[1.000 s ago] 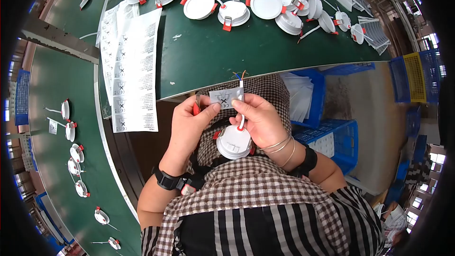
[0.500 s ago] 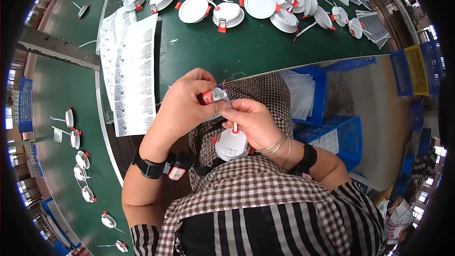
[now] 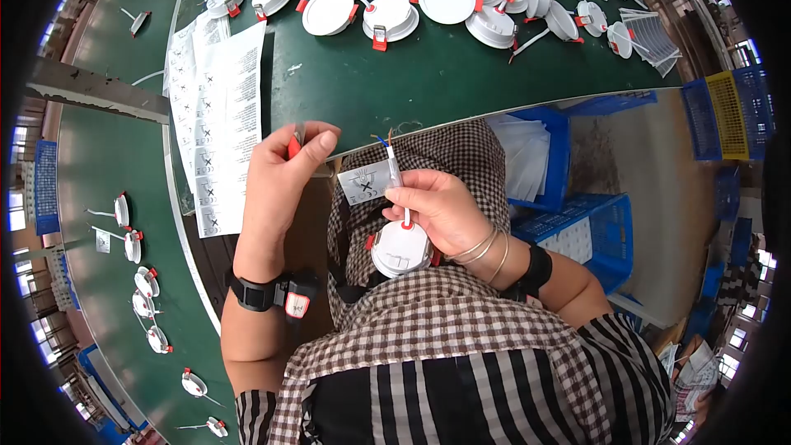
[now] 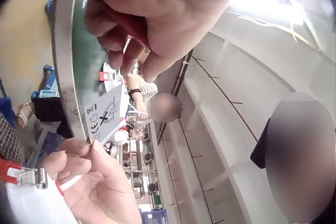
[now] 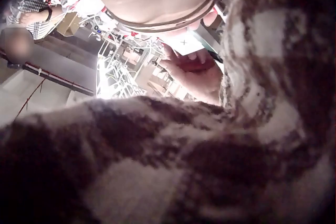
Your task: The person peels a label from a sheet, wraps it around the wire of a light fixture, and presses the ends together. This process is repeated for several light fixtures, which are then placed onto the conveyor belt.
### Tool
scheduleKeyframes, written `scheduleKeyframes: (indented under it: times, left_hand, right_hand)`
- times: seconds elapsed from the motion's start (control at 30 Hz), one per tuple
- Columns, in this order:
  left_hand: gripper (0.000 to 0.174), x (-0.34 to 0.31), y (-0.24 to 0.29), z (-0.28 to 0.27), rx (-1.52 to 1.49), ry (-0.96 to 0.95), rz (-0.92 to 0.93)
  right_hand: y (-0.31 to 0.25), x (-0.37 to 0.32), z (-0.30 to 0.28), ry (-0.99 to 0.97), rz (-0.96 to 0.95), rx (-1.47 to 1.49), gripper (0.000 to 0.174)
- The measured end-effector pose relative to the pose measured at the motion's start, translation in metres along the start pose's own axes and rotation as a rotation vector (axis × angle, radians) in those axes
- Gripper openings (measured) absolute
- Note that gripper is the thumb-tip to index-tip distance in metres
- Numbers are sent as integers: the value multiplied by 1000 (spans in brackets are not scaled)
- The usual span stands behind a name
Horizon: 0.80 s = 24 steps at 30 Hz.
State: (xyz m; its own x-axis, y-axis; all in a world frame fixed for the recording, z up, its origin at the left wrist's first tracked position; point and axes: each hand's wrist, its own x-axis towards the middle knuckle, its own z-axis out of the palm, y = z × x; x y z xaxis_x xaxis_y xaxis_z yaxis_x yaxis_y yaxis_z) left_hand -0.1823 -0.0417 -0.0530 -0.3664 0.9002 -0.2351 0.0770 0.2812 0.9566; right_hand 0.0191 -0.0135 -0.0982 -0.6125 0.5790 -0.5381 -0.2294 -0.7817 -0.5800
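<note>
My right hand pinches the white cable of a round white downlight in front of the apron. A silver printed label sticks out leftward from that cable like a flag, its crossed mark facing up. Bare coloured wires show at the cable's top end. My left hand, apart from the label, holds a small red tool with a metal end, mostly hidden by the fingers. In the left wrist view the label stands above the right thumb and fingertips.
Printed label sheets hang over the green table's left edge. Downlights with red clips crowd its far side. More downlights lie on the left-hand green table. Blue crates stand at right below the table.
My left hand came over to the cable with the red tool, then drew back left. The label went from lying flat between both hands to hanging from the cable, held only at the right hand.
</note>
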Motion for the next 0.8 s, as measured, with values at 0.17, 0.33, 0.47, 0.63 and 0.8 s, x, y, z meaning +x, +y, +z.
scheduleKeyframes:
  times: [0.17,0.33,0.47,0.63,0.8]
  left_hand:
    - [27,-12,-26,-5,-245,-44,-107]
    - [27,-29,-24,0,-252,-154,-122]
    - [23,-32,-26,11,-217,-168,-177]
    - [18,-37,-34,13,36,-132,-98]
    - [16,-38,-21,13,-350,-124,-125]
  right_hand:
    - [0,-3,-4,1,19,9,20]
    - [0,-2,0,-17,7,36,19]
    - [-5,-3,6,-36,2,96,21]
    - [-6,-6,3,37,-405,-329,13]
    - [-101,-45,20,-178,-1818,-1483,27]
